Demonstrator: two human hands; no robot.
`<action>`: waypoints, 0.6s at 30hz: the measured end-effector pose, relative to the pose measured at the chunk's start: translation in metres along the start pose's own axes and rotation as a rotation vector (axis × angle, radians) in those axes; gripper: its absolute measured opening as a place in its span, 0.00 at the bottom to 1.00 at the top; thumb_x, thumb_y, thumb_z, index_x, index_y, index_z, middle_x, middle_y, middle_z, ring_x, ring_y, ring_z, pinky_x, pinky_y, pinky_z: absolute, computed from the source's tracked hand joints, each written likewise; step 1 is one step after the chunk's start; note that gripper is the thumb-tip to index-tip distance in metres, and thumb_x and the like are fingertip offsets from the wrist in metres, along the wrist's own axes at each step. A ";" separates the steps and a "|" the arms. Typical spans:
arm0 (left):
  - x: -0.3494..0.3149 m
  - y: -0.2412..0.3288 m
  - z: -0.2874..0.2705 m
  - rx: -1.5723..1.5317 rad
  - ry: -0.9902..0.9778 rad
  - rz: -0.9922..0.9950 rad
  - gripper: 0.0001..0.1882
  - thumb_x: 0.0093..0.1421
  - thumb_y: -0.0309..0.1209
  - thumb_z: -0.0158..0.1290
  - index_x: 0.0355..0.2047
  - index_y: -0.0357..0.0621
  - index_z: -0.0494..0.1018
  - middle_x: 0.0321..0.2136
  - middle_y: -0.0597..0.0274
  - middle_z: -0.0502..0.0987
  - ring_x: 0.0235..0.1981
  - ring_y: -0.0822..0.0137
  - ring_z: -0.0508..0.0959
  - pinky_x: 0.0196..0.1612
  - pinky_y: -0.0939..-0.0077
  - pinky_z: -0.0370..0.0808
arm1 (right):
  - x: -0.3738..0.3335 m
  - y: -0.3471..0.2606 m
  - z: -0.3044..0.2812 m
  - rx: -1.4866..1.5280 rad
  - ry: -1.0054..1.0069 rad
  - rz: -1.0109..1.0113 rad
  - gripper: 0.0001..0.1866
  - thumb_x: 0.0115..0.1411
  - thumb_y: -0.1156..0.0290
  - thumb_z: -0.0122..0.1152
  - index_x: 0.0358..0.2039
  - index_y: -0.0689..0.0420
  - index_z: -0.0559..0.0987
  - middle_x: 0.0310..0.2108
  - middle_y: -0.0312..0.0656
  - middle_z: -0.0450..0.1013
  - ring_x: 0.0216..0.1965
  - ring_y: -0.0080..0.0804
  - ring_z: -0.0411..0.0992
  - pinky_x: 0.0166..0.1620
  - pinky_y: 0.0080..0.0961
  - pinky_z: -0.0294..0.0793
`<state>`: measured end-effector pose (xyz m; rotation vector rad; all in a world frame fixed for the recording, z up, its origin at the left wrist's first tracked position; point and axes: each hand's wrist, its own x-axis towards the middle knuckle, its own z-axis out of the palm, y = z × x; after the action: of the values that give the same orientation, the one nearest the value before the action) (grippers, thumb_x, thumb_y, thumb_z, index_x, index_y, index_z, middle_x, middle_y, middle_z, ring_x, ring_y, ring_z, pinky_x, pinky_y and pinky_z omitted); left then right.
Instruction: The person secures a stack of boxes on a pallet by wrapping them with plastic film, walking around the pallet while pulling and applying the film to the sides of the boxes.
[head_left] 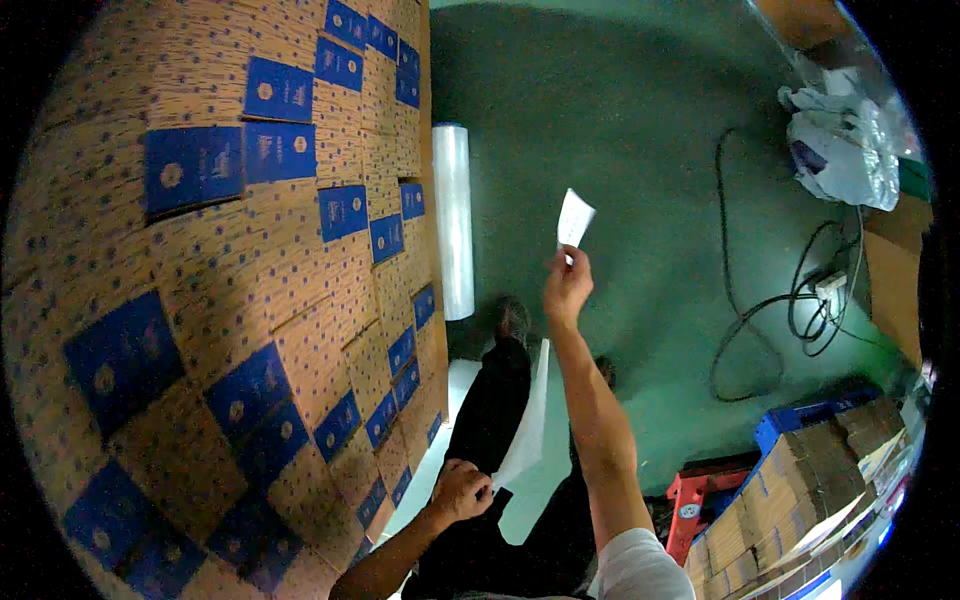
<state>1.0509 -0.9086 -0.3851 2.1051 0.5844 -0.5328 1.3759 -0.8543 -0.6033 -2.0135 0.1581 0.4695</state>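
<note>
Far to the left of both hands, a tall stack of brown cartons (200, 300) with blue labels; beside it, a roll of clear film (453, 220) standing on the green floor (640, 120). Low down, left hand (460, 492) with fingers curled, pinching the bottom edge of a large white sheet (530, 420). Higher and to the right, right hand (567, 287) raised, fingers pressed together on a small white slip (575, 218); well right of those fingers, black cables (790, 310) and flattened cartons (800, 490).

Dim, greenish light — heavy fisheye bending, black corners
</note>
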 end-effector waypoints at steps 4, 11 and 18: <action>0.016 -0.016 -0.019 0.010 -0.039 0.001 0.05 0.44 0.31 0.60 0.19 0.50 0.73 0.19 0.66 0.74 0.31 0.60 0.75 0.39 0.58 0.67 | -0.018 0.007 0.098 0.015 -0.036 -0.291 0.07 0.62 0.76 0.54 0.42 0.59 0.76 0.41 0.49 0.75 0.41 0.45 0.75 0.43 0.36 0.74; 0.022 -0.036 -0.028 -0.052 -0.113 -0.046 0.07 0.45 0.33 0.61 0.23 0.50 0.74 0.22 0.67 0.75 0.33 0.61 0.75 0.40 0.58 0.68 | -0.094 0.036 0.212 0.001 -0.412 -0.328 0.13 0.58 0.81 0.54 0.44 0.59 0.73 0.47 0.50 0.72 0.47 0.53 0.72 0.46 0.39 0.75; 0.017 -0.034 -0.029 -0.062 -0.042 -0.043 0.06 0.44 0.33 0.61 0.22 0.51 0.74 0.22 0.68 0.75 0.31 0.63 0.76 0.36 0.61 0.67 | -0.105 0.010 0.217 0.018 -0.655 -0.226 0.20 0.63 0.66 0.47 0.52 0.62 0.71 0.54 0.53 0.68 0.58 0.53 0.63 0.61 0.45 0.59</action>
<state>1.0494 -0.8634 -0.4007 2.0219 0.6151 -0.5748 1.2209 -0.6783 -0.6581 -1.7343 -0.4603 0.9427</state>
